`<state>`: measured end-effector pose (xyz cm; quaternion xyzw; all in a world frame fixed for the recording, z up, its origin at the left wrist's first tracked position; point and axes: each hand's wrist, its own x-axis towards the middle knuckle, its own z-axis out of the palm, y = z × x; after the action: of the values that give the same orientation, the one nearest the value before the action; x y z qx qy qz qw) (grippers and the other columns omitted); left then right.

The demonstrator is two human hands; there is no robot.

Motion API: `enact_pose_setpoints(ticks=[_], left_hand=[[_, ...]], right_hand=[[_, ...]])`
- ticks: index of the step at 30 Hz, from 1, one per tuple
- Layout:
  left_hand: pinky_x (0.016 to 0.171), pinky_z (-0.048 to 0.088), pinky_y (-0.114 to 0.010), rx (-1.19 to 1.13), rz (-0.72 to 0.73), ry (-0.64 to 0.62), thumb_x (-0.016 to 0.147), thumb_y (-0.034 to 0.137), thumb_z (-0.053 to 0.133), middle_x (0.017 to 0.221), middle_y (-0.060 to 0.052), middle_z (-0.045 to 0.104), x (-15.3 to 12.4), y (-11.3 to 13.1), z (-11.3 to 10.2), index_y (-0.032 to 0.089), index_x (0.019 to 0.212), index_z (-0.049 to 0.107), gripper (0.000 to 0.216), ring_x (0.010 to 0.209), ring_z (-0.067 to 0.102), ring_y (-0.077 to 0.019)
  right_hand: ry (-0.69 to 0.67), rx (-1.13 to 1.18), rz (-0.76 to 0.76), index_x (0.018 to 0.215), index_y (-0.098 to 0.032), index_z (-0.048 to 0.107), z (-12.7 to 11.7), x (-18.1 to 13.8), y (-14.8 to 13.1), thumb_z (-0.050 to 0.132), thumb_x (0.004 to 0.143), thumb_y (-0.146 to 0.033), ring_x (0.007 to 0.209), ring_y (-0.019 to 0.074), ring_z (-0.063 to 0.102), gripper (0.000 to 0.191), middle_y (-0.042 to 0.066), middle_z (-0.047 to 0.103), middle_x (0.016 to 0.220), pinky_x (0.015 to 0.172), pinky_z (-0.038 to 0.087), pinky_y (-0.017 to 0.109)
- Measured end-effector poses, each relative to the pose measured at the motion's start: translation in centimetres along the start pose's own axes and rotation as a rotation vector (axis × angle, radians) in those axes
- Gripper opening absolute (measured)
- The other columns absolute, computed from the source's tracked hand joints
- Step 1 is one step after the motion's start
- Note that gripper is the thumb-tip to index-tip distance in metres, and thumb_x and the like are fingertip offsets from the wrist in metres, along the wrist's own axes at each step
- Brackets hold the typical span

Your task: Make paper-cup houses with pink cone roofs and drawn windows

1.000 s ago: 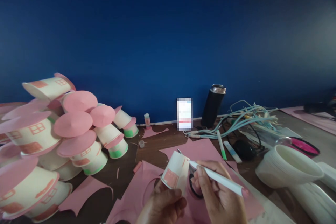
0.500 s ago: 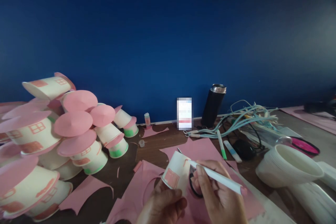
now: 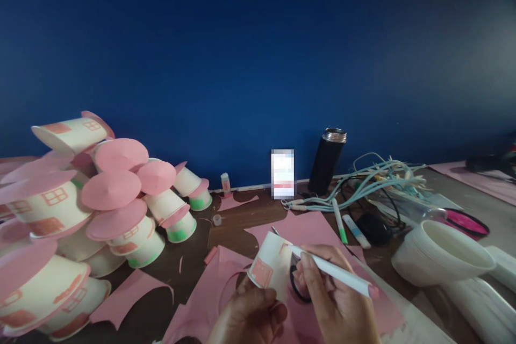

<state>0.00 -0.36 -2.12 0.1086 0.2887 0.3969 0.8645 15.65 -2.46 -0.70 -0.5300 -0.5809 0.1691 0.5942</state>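
"Paper cup point(image 3: 271, 250): how many are in hand?"

"One, tilted above the pink paper point(image 3: 314, 231). The left hand point(image 3: 250, 309) has thumb and fingers closed around its lower end. It bears one pink patch and some reddish strokes."

"And the right hand point(image 3: 338, 309)?"

"Pinched around one white marker point(image 3: 338, 271), the tip at those strokes; whether it touches, I can't tell."

"What else?"

"One pair of scissors point(image 3: 293, 286), partly hidden behind the cup; farther back, one green-tipped marker point(image 3: 339, 220) and one black bottle point(image 3: 325, 166)."

"The decorated cups point(image 3: 74, 210) on the left?"

"Too overlapped to count, though at least three show green. On the right, one stack of plain cups point(image 3: 417, 263), number unclear."
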Motion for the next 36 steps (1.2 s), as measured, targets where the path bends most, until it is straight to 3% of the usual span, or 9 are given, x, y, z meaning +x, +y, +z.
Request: enact_pose_setpoints(ticks=[9,22,30,36], left_hand=[[0.072,0.050,-0.026,-0.070,-0.084,-0.032,0.067,0.006,0.076,0.077,-0.006,0.075,0.08,0.25,-0.58,0.013,0.079,0.072,0.014,0.065,0.067,-0.0150],[0.074,0.050,-0.025,-0.161,-0.126,-0.078,0.069,0.003,0.071,0.084,-0.009,0.077,-0.06,0.51,-0.48,0.009,0.085,0.073,0.018,0.071,0.068,-0.0149],[0.075,0.049,-0.025,-0.175,-0.143,-0.120,0.069,0.004,0.071,0.086,-0.007,0.078,-0.01,0.60,-0.56,0.012,0.076,0.072,0.011,0.073,0.069,-0.0150],[0.075,0.050,-0.025,-0.177,-0.140,-0.130,0.069,0.004,0.070,0.085,-0.006,0.079,-0.10,0.69,-0.57,0.011,0.080,0.074,0.013,0.073,0.069,-0.0143]], right_hand=[[0.002,-0.028,-0.024,0.102,-0.022,0.060,0.00,0.05,0.04,0.054,0.095,-0.027,0.069,0.0164,0.070,0.011,0.005,0.069,0.080,0.063,0.058,0.023],[-0.012,-0.027,-0.009,0.101,-0.021,0.061,-0.12,-0.04,-0.02,0.054,0.095,-0.029,0.068,0.0168,0.071,0.012,0.005,0.070,0.079,0.061,0.058,0.022],[-0.008,-0.032,-0.021,0.101,-0.021,0.060,-0.12,-0.09,-0.08,0.053,0.095,-0.028,0.071,0.0166,0.071,0.010,0.005,0.069,0.082,0.063,0.058,0.022],[-0.011,-0.022,-0.013,0.100,-0.023,0.060,-0.14,-0.05,-0.31,0.053,0.096,-0.027,0.063,0.0148,0.069,0.009,0.002,0.068,0.076,0.060,0.057,0.022]])
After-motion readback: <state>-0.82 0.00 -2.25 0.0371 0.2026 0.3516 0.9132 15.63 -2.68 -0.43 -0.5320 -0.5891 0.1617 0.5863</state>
